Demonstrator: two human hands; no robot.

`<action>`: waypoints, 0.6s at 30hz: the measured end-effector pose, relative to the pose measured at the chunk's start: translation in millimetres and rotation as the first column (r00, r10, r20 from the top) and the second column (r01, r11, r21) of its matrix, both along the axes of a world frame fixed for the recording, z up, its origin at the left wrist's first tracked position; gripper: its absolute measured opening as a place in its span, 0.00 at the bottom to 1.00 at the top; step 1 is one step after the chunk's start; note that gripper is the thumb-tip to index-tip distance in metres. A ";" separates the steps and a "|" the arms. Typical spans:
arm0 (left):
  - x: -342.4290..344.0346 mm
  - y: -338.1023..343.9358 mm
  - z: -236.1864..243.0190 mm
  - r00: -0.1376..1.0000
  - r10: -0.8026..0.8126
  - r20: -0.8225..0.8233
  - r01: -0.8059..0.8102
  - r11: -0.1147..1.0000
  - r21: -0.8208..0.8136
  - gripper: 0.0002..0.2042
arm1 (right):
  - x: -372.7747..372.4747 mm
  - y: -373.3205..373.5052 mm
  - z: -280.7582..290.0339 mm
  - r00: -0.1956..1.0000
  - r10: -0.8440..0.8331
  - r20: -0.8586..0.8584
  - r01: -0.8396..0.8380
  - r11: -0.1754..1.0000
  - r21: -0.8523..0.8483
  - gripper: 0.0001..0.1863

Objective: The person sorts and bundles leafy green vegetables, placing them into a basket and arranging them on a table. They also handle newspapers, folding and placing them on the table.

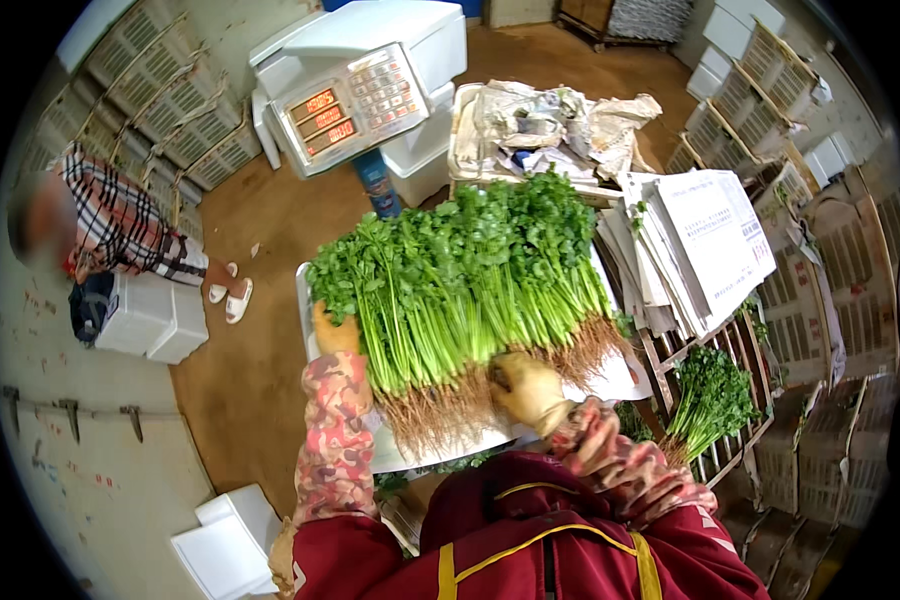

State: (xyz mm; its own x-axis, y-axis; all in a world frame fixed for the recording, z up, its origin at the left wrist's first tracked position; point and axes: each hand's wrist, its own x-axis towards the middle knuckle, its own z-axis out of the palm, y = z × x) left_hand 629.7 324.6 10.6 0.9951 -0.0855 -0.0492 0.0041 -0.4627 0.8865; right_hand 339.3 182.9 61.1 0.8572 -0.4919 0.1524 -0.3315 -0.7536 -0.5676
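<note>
Across the middle of the view, a wide row of leafy stalks [460, 320] lies on a white surface [395, 455], its leaves toward 12 o'clock and its brown roots [430, 415] toward 6. The left hand [337, 330], gloved, touches the row's 9 o'clock edge, so the stalks lie at its 3 o'clock; leaves cover its fingertips — whether it is spread or pinching, I cannot tell. Gloved too, the right hand [530, 392] is at the root ends with fingers curled inward, the row fanning from its 9 o'clock round to its 2; whether stalks are pinched inside, I cannot tell. At that hand's 3 o'clock — well apart — rests a smaller bunch [710, 400]. From the row, a scale [355, 105] stands at 11 o'clock, and stacked paper [710, 245] at 2.
</note>
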 end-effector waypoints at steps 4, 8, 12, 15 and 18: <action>30.2 39.9 -61.8 0.981 0.033 0.190 -0.059 0.989 0.135 0.29 | 3.1 10.1 7.3 0.998 -0.060 0.030 0.059 0.998 0.013 0.08; 24.0 43.6 -46.2 0.984 -0.044 0.170 -0.011 0.952 0.307 0.30 | -40.2 -6.3 19.0 0.972 -0.206 0.117 0.194 0.975 0.106 0.09; -0.3 29.3 14.7 0.988 -0.146 0.051 0.123 0.940 0.318 0.33 | -41.9 -22.2 11.8 0.978 -0.205 0.042 0.198 0.972 0.125 0.14; -5.5 44.0 26.0 0.978 -0.177 0.107 0.144 0.953 0.267 0.33 | -28.7 -7.6 11.3 0.964 -0.148 -0.222 0.149 0.989 -0.012 0.17; -17.8 58.1 39.2 0.932 -0.223 0.286 0.132 0.943 0.306 0.32 | -53.9 -16.5 7.1 0.982 -0.191 0.004 0.190 0.979 0.075 0.19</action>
